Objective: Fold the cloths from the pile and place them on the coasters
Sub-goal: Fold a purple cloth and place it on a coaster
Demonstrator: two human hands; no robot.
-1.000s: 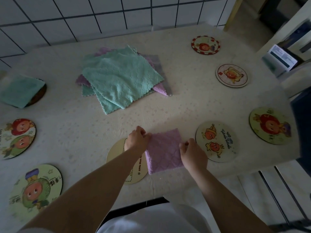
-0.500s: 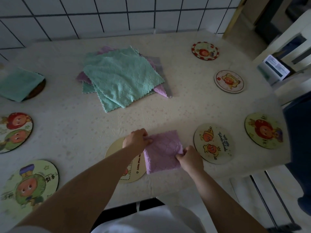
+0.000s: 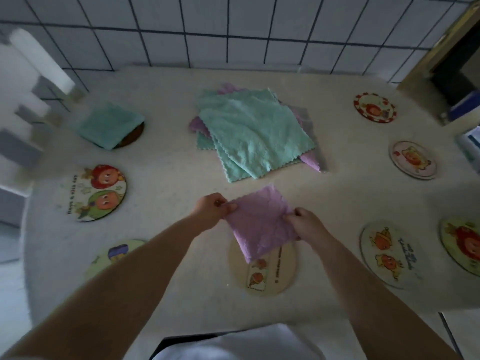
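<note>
Both hands hold a folded purple cloth over the nearest coaster.

The left hand pinches the cloth's edge at nine o'clock, fingers curled tight; the right hand grips the edge at three o'clock the same way. The cloth's lower corner overlaps the coaster's top rim, at six o'clock on the table. The pile of teal and purple cloths lies toward twelve o'clock. At ten o'clock a folded teal cloth already covers a dark coaster.
</note>
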